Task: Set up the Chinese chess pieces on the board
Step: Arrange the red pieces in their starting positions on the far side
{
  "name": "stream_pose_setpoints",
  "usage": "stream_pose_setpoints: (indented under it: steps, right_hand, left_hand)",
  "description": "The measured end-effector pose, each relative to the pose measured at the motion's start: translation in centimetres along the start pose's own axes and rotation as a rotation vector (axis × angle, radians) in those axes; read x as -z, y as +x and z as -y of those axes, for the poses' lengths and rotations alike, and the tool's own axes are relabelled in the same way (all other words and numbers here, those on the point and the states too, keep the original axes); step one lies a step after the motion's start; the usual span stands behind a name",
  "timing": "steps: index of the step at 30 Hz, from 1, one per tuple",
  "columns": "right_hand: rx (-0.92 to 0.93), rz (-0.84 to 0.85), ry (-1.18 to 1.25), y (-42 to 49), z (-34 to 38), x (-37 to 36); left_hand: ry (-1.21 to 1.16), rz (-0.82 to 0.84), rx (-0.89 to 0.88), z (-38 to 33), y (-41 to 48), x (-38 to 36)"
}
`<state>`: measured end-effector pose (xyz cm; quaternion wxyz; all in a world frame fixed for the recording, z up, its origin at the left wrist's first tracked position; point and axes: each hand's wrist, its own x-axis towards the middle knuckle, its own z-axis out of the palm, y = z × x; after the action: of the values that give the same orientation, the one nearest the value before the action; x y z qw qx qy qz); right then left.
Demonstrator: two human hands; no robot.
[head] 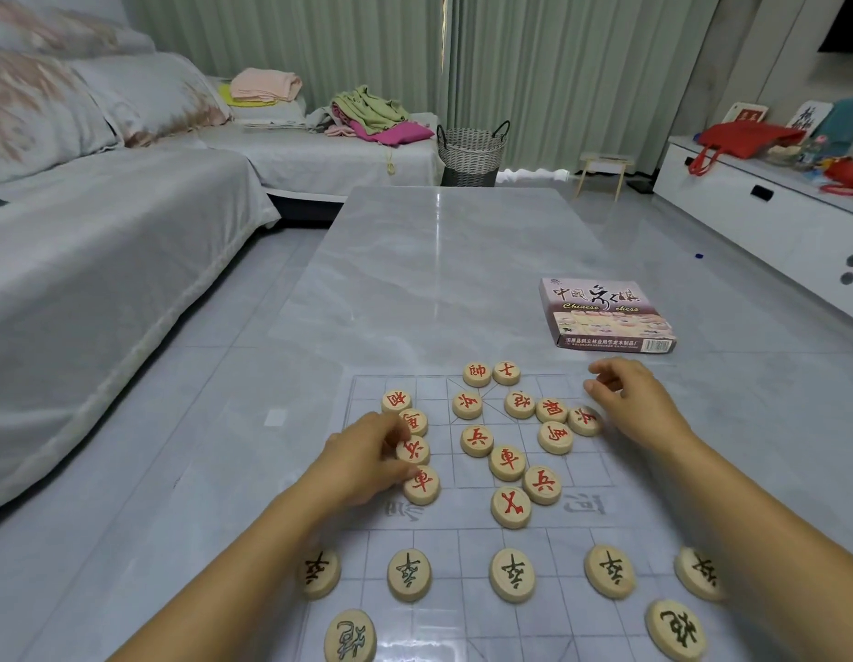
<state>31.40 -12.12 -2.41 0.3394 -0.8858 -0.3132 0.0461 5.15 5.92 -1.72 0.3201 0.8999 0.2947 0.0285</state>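
Note:
A thin see-through board (577,475) with a printed grid lies on the grey table. Several round wooden pieces with red characters (508,463) are scattered over its far half. Black-character pieces (512,574) stand in a row near me, with two more (675,630) at the bottom edge. My left hand (367,458) rests at the left cluster, thumb and fingers pinching a red piece (413,450). My right hand (627,398) hovers at the far right of the board, fingers loosely curled and holding nothing, beside a red piece (584,420).
The Chinese chess box (606,315) lies on the table beyond my right hand. A covered sofa (104,260) runs along the left. A woven basket (471,152) and a small stool (603,172) stand past the table. A white cabinet (768,207) is at right.

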Motion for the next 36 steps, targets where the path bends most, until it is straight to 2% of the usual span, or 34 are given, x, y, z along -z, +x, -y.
stream_pose_setpoints:
  steps: [3,5,6,8,10,12,14,16,18,21,25,28,32,36]
  right_hand:
    - [-0.069,-0.067,-0.011,-0.2,-2.4,0.7]
    - [-0.081,-0.090,0.034,-0.4,-3.5,0.7]
    - [-0.081,-0.095,0.046,-0.5,-3.7,0.6]
    - [-0.071,-0.089,0.044,-0.6,-3.9,0.4]
    - [-0.063,-0.090,0.046,-0.6,-4.0,0.4]
    - [-0.053,-0.100,0.042,-0.6,-4.2,0.3]
    - [-0.044,-0.111,0.026,-0.5,-4.4,0.2]
    - [-0.040,-0.119,0.010,-0.4,-4.5,0.0]
    - [-0.035,-0.121,0.003,-0.3,-4.6,-0.1]
    - [-0.034,-0.120,-0.008,-0.2,-4.6,-0.2]
    - [-0.032,-0.122,-0.028,-0.2,-4.8,-0.3]
    - [-0.027,-0.117,-0.029,-0.1,-5.0,-0.4]
    - [-0.022,-0.101,-0.061,-0.1,-5.1,-0.4]
    - [-0.022,-0.091,-0.071,-0.1,-5.1,-0.4]
  left_hand:
    - [0.150,-0.084,-0.027,-0.4,-0.4,-0.2]
    - [0.217,-0.190,-0.135,-2.3,-1.0,-0.8]
    - [0.219,-0.187,-0.189,-3.7,-1.4,-1.2]
    - [0.248,-0.069,-0.233,-6.4,-1.8,-2.6]
    - [0.422,0.038,-0.259,-8.6,-1.9,-4.5]
    - [0.558,0.072,-0.278,-9.5,-1.9,-5.7]
    - [0.516,0.091,-0.247,-9.5,-1.6,-6.0]
    - [0.361,0.075,-0.229,-9.2,-1.2,-4.8]
    - [0.189,-0.061,-0.187,-8.4,0.5,-2.6]
    - [0.180,-0.249,-0.080,-5.9,5.9,0.7]
    - [0.195,-0.181,-0.001,-3.9,11.0,0.3]
    - [0.118,-0.101,0.009,-3.6,12.4,-1.0]
    - [0.002,-0.091,0.026,-2.9,12.9,-1.1]
    - [-0.019,-0.079,-0.005,-2.6,12.9,-1.1]
